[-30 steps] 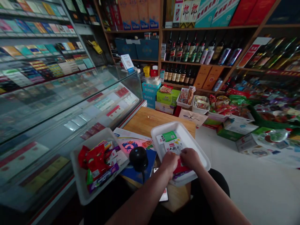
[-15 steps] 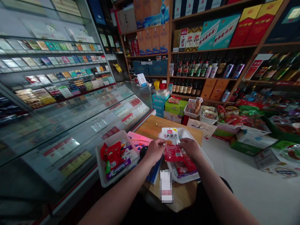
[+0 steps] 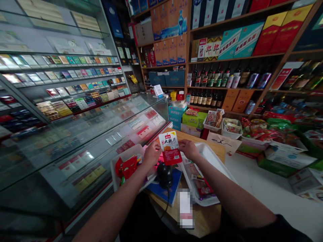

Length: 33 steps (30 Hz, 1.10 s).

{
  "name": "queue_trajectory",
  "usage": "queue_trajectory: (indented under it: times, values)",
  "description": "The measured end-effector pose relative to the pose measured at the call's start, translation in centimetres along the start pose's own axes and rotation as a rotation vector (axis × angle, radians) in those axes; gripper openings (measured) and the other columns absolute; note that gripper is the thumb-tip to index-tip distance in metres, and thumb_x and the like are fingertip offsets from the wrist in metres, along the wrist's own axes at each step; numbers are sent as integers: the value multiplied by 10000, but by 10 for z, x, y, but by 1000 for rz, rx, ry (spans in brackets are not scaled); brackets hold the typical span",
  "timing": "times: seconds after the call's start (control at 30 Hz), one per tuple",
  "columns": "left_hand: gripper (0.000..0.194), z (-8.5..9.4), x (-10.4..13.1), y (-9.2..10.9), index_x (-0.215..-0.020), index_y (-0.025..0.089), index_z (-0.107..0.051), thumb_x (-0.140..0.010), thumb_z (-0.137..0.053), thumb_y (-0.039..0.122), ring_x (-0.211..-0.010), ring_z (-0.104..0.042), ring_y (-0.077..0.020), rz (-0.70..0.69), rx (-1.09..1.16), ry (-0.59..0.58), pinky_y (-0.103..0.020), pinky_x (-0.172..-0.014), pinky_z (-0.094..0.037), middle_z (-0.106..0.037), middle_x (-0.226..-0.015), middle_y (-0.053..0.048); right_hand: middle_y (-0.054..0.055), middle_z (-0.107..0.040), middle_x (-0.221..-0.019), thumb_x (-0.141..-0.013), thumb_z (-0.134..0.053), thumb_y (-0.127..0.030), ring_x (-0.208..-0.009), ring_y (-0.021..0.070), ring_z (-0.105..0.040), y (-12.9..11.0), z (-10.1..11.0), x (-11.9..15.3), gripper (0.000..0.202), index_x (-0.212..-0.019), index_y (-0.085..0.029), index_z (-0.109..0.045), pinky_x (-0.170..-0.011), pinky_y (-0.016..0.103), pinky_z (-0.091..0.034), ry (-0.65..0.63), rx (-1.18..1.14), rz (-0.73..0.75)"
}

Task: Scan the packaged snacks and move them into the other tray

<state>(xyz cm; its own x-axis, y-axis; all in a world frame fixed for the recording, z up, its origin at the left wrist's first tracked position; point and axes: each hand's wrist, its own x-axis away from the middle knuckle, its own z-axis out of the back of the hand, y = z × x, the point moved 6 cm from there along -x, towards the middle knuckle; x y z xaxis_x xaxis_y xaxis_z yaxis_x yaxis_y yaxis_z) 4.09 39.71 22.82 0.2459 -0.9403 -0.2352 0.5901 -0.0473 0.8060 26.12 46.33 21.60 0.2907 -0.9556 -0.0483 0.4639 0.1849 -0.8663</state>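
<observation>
Between my two hands hangs a red-and-white snack packet [image 3: 171, 147], printed with large dark characters. My left hand [image 3: 152, 153] pinches its left edge, and my right hand [image 3: 188, 150] pinches the right edge. Just below the packet stands a black barcode scanner [image 3: 165, 174] with a cable, on a blue book [image 3: 174, 190]. To the right is a white tray [image 3: 224, 168] with several snack packets inside. Partly behind my left forearm sits another white tray [image 3: 114, 168] holding red packets [image 3: 128, 166]. A phone [image 3: 186, 208] with a blurred screen lies on the wooden table [image 3: 207, 215].
A glass display counter [image 3: 101, 141] runs along the left, its edge close to the left tray. Shelves with bottles [image 3: 202, 97] and boxes line the back wall. Cartons and bins of packaged snacks [image 3: 254, 131] stand on the floor at right.
Both hands have carried the snack packet left, from over the right tray to above the scanner. The scanner and blue book show more fully now. The view has shifted slightly.
</observation>
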Motion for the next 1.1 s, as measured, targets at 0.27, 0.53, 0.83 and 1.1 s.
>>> queue_trajectory:
  times: [0.27,0.53,0.83,1.1]
  values:
    - [145,20,-14,-20,-895,232,-536,-805,-633,170,-880,-711,-190,-17,-116,141,-291,-799,-487,-731,-890,-19,0,-780,-921,-789,-625,-104,-885,158,-701,-15,-26,-17,399,-1159,-208,-733,-785,225,-494,9,83,54]
    - [155,31,-16,-44,-929,231,-536,-809,-630,204,-885,-716,-203,18,-122,171,-294,-774,-508,-726,-916,-34,-12,-783,-930,-808,-636,-96,-863,144,-702,-11,-57,-25,367,-1134,-230,-739,-767,211,-477,-22,100,59]
    - [150,34,-4,-65,-938,229,-534,-823,-630,223,-881,-711,-200,49,-159,186,-317,-821,-506,-726,-896,-29,-18,-783,-935,-807,-625,-107,-883,144,-695,-5,-77,-25,365,-1115,-253,-755,-781,208,-463,-57,136,36]
    - [149,35,6,-75,-912,220,-538,-799,-619,167,-876,-695,-186,118,-88,188,-296,-790,-520,-708,-924,-37,-11,-791,-923,-829,-657,-202,-874,154,-709,2,-90,-26,286,-1088,-258,-766,-734,205,-479,-72,119,12]
